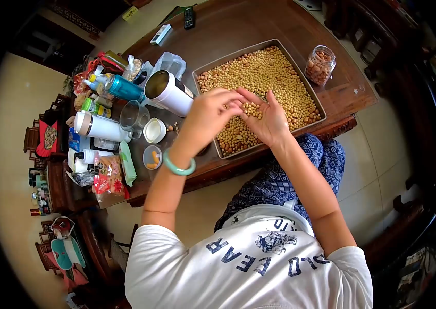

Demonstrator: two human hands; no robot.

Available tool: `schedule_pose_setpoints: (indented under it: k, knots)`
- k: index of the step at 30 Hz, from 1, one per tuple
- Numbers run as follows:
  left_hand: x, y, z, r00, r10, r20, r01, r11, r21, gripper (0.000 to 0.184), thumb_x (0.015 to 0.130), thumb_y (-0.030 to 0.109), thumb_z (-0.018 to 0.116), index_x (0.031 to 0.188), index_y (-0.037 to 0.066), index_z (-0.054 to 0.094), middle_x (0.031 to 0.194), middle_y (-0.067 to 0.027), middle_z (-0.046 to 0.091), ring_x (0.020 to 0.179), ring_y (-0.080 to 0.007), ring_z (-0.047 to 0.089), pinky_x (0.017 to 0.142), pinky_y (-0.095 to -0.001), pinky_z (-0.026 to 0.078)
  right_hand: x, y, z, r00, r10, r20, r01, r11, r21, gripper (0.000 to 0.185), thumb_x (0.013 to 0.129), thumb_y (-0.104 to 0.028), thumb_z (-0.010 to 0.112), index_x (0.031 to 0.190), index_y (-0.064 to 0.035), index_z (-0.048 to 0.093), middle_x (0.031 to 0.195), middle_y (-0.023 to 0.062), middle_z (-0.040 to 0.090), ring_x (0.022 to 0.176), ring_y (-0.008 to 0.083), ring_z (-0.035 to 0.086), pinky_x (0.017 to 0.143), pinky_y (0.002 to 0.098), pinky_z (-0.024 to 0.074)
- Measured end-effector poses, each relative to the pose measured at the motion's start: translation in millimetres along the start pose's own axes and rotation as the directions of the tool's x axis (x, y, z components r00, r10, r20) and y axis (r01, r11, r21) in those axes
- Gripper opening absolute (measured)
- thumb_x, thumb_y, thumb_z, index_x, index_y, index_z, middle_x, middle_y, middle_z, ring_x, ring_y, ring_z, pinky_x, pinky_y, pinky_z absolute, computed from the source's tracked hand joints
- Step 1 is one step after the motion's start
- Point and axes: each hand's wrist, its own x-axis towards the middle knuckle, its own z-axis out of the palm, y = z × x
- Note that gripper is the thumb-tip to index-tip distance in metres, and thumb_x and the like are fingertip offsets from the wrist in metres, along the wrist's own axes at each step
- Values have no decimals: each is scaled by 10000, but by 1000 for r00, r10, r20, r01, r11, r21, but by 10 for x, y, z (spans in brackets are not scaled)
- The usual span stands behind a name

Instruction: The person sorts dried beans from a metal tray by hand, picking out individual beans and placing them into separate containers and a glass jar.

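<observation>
A rectangular metal tray (301, 76) on the wooden table is filled with yellow soybeans (262, 67), with some reddish-brown nuts mixed among them. Above the tray's near part, my right hand (268, 123) is palm up and cupped, with a small heap of soybeans in it. My left hand (210, 114) reaches in from the left, a green bangle (178, 169) on its wrist. Its fingertips pinch together at the edge of the right palm, and whatever lies between them is hidden. To the right of the tray stands a glass jar (320, 65) of reddish-brown nuts.
Left of the tray stand a white tumbler (169, 92), a clear cup (134, 117), a white bottle (99, 126), a teal bottle (125, 88) and a small tub (152, 157) with orange pieces. A remote (189, 18) and a white device (161, 34) lie at the back.
</observation>
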Motion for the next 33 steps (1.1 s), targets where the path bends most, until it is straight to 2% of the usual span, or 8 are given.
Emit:
schedule_pose_setpoints:
  k: [3,10,15,17,27,30,32,33]
  knots:
    - [18,-102,351,999,49,23,-52,983,176,342,758,58,720,1095,53,662,1006,-102,617,843,-274,646,774,-355,530,14,-22,-70,999,46,15,-42,981,-190,760,1027,-551,130,1352,50,463,1305,171,484,1192,285,455,1027,391,396]
    - [76,-241,477,996,86,24,-88,987,137,301,789,1,688,1089,19,659,1088,-98,618,742,-195,641,697,-306,518,28,16,-55,995,24,-96,-38,988,-149,733,1029,-552,174,1308,46,491,1199,150,501,1068,262,460,1002,388,385]
    - [98,-185,478,997,51,55,-58,990,131,248,785,8,671,1032,28,670,1058,-97,635,792,-228,642,717,-333,520,80,10,-156,999,40,24,-36,991,-131,725,1034,-534,161,1320,63,459,1193,158,522,1055,271,485,994,412,415]
    - [107,-165,491,997,50,51,-56,989,139,225,780,33,667,1004,46,674,1029,-94,646,867,-277,652,759,-363,528,90,13,-164,993,42,114,-27,991,-133,735,1025,-537,118,1335,62,407,1345,234,470,1301,331,433,1136,461,329]
    - [125,-161,507,989,147,31,-150,961,233,149,785,59,672,933,42,675,966,-107,677,842,-313,650,747,-391,530,74,21,-127,991,50,123,-41,996,-77,746,1025,-528,99,1338,74,407,1368,238,457,1327,323,414,1139,460,328]
    - [152,-247,522,995,98,10,-99,986,135,130,802,56,669,927,29,690,942,-103,684,807,-291,656,726,-365,530,105,-1,-211,992,49,114,-44,998,-42,713,1034,-511,147,1329,81,413,1292,235,498,1241,294,482,1111,437,373]
    - [177,-324,527,999,42,7,-43,997,58,119,818,54,667,927,19,697,923,-92,688,784,-258,663,708,-336,529,203,-41,-452,966,113,234,-138,986,94,696,1043,-501,177,1331,78,431,1122,169,556,926,230,523,941,376,469]
    - [190,-357,528,999,-36,12,37,991,-129,109,850,42,656,946,9,696,905,-67,681,730,-177,623,645,-289,503,166,-31,-346,966,112,235,-137,986,94,696,1043,-501,177,1331,78,431,1122,169,556,926,230,523,941,376,469]
